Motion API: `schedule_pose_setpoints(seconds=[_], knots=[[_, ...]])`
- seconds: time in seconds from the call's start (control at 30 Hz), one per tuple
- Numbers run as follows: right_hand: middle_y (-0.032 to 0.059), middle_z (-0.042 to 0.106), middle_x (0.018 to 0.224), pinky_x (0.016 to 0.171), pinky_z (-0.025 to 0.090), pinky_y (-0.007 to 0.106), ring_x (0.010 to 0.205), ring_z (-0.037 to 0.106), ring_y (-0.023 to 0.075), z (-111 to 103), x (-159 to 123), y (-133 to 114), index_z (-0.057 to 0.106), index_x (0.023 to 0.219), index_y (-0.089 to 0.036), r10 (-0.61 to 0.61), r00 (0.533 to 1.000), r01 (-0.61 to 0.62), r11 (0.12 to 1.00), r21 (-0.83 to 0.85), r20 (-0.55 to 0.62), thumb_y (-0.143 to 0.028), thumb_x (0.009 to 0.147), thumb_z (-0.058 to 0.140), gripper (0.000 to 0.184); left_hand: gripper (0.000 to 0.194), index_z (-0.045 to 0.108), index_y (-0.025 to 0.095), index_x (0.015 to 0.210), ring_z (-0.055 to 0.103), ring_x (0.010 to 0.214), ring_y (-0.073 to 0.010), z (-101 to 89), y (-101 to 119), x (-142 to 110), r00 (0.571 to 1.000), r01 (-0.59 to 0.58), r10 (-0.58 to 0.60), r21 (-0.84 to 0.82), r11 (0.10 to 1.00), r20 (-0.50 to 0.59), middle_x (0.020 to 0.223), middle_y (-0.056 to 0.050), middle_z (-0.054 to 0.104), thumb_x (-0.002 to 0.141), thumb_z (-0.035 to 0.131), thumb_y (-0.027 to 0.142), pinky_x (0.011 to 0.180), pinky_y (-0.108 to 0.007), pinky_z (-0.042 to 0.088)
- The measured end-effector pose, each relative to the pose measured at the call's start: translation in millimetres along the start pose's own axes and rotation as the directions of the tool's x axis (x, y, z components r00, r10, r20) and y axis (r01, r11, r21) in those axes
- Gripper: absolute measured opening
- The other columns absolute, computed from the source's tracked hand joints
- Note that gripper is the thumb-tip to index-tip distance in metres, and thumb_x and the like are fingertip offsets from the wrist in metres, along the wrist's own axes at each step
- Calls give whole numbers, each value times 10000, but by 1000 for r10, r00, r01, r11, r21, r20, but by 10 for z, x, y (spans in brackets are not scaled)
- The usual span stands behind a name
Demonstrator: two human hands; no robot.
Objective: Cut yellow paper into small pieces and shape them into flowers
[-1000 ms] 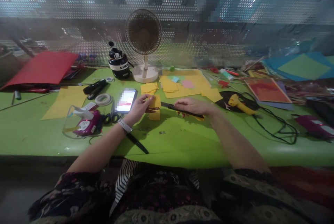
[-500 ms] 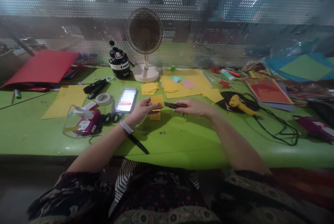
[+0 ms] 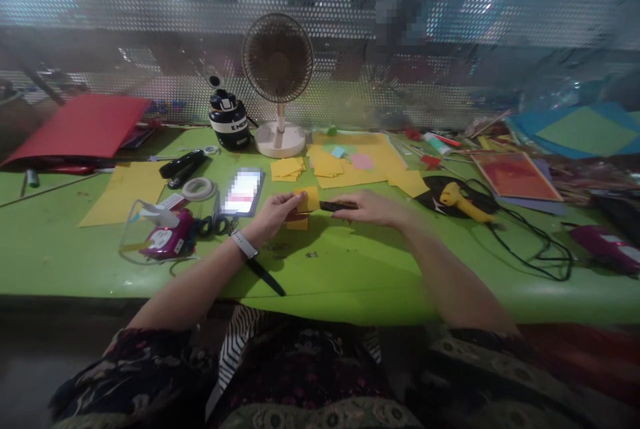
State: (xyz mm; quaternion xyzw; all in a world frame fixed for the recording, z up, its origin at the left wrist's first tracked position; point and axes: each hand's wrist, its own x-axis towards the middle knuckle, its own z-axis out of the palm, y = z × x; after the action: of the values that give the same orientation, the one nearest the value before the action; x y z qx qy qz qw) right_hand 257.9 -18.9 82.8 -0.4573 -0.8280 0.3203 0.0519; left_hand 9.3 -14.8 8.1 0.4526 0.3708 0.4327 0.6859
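Pinching the yellow paper (image 3: 310,198) above the bench (image 3: 350,282), the left hand (image 3: 271,215) has moved slightly rightward. The right hand (image 3: 374,207) is closed on a dark tool (image 3: 332,205), whose tip is beside the paper; its back end became hidden.

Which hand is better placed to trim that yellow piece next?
Probably the right hand: it holds the dark tool, pointed toward the yellow piece, which the left hand grips.
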Motion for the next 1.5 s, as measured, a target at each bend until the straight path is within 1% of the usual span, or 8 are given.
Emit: schedule_pose_setpoints(seconds=[0.17,0.4,0.6,0.77,0.93,1.17,1.33,1.5], knots=[[64,733,954,727,434,301,829,620,215,7,-5,-23,679,1249,-236,25,1000,-25,1000,3,-10,-569,858,586,522,343,689,132,803,665,762,-121,-41,-18,24,1000,-2,2,9,1000,-2,821,-30,683,741,773,458,813,-334,590],[63,715,910,651,385,289,722,591,178,-43,-57,-100,672,1243,-204,112,991,-114,993,17,79,-547,856,587,524,319,710,145,796,632,756,-98,-18,-2,4,999,-48,48,17,999,0,827,-11,663,735,774,452,840,-327,582],[75,705,952,618,350,273,705,560,162,-10,-37,-101,673,1217,-176,73,996,-73,997,0,58,-553,862,553,531,317,725,143,818,634,780,-109,-24,-3,8,1000,-28,28,30,999,-4,849,-22,672,735,778,445,837,-329,581],[57,693,862,591,325,263,641,514,142,20,-33,-132,682,1203,-168,84,995,-84,996,13,62,-543,850,561,528,331,725,142,807,633,778,-108,-3,2,-2,1000,-30,30,14,999,3,840,-19,668,721,785,456,839,-329,582],[58,691,868,599,338,262,665,537,148,61,-6,-142,695,1156,-161,72,997,-73,997,30,38,-549,837,570,518,330,730,149,789,635,766,-107,13,11,-6,999,-32,32,29,999,-7,836,-25,675,721,782,468,830,-323,582],[53,696,849,602,349,263,664,551,152,47,-14,-117,687,1202,-169,87,995,-89,996,31,58,-547,832,583,540,324,727,150,789,634,765,-108,45,18,-25,1000,-30,30,17,999,-1,841,-24,671,721,783,461,821,-320,580],[64,705,876,603,361,261,678,564,152,76,6,-117,696,1167,-161,71,997,-72,997,27,41,-520,847,580,495,335,717,143,766,626,741,-104,47,20,-16,1000,-19,19,22,1000,-19,803,-16,657,704,795,463,825,-319,576],[78,711,889,604,407,260,677,607,151,109,19,-68,681,1174,-144,57,990,-78,984,159,132,-495,849,600,485,349,718,146,775,627,714,-111,28,7,-21,1000,7,-9,79,997,24,766,-21,654,722,774,487,760,-307,574]])
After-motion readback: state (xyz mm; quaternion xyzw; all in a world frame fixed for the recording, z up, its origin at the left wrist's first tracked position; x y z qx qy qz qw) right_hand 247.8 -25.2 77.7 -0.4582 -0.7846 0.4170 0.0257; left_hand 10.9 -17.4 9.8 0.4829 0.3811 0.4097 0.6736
